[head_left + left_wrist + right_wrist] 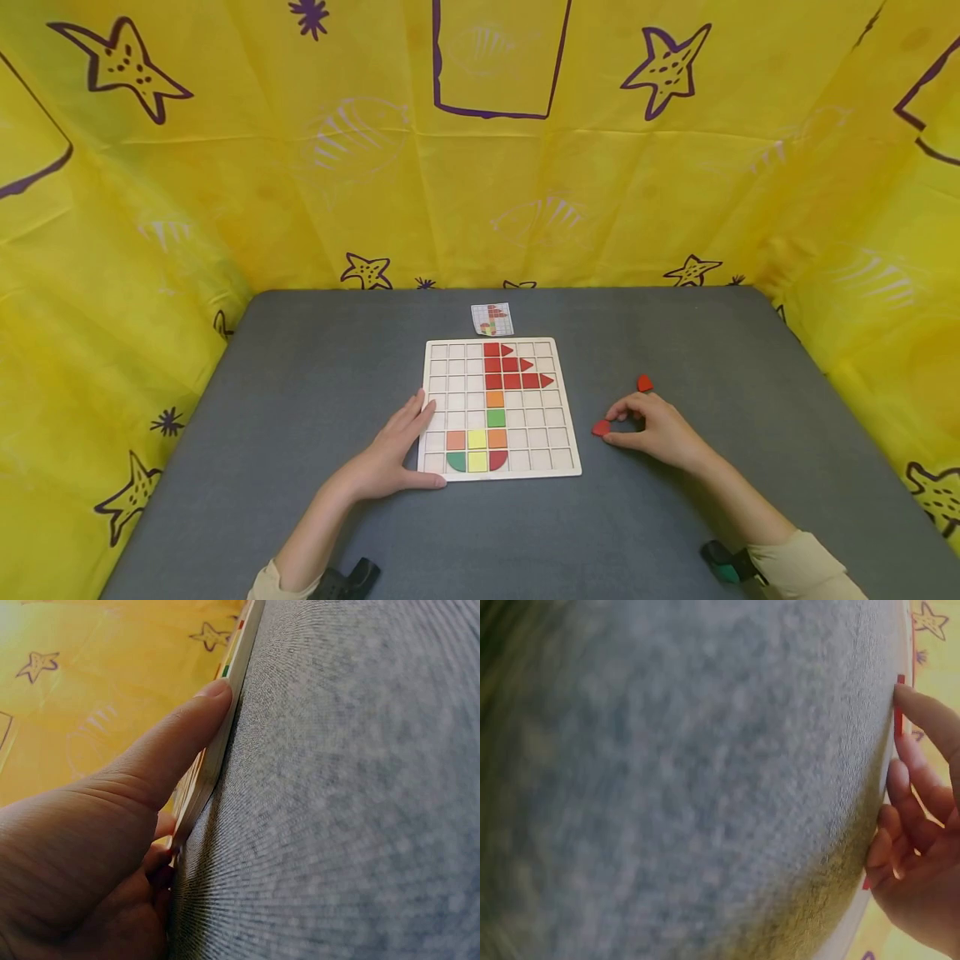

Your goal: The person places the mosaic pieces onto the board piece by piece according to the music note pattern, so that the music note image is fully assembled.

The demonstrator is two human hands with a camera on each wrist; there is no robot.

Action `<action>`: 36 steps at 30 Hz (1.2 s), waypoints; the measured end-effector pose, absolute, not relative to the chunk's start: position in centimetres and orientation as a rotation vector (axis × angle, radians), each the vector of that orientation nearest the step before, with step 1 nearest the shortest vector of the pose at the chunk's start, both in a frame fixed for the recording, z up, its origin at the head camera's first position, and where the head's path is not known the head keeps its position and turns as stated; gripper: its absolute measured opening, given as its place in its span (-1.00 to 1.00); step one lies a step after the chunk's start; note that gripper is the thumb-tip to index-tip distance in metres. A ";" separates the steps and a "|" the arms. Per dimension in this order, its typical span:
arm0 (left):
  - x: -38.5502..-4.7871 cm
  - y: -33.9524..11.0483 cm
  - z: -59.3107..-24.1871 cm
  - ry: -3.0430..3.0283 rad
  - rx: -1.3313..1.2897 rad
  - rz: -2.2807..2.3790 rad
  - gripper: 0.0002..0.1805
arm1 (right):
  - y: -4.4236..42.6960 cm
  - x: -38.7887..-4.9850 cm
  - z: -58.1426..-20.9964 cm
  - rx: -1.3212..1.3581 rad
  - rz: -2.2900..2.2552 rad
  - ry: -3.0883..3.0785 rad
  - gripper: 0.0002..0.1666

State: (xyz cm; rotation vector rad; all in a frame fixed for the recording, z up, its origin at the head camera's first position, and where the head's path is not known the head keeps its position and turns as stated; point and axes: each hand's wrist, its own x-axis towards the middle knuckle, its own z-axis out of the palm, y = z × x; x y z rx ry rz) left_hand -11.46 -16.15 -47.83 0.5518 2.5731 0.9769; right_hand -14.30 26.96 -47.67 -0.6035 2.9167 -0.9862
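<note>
A pale wooden grid board lies flat on the table, with coloured tiles filling some squares. My left hand rests against its lower left corner, with the thumb along the near edge and the fingers at the left edge. In the left wrist view the straight thumb touches the board's side. To the right of the board, my right hand pinches a red tile between thumb and index finger, low over the table. Another red tile, rounded at one end, lies just beyond that hand.
A small picture card with a coloured pattern lies behind the board. On the board, red squares and triangles fill the top rows; orange, green and yellow tiles sit lower. Patterned yellow cloth surrounds the grey table.
</note>
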 end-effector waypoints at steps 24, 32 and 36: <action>-11.4 -16.3 -47.7 2.572 0.540 0.976 0.24 | 24.4 -14.7 -47.1 -0.481 -1.128 2.960 -0.71; -11.5 -16.3 -47.8 2.574 0.574 0.986 0.24 | 20.1 -15.8 -46.1 -0.439 -1.301 2.792 -0.70; -11.5 -16.3 -48.0 2.571 0.574 0.997 0.24 | 17.8 -16.2 -45.9 -0.468 -1.320 2.733 -0.70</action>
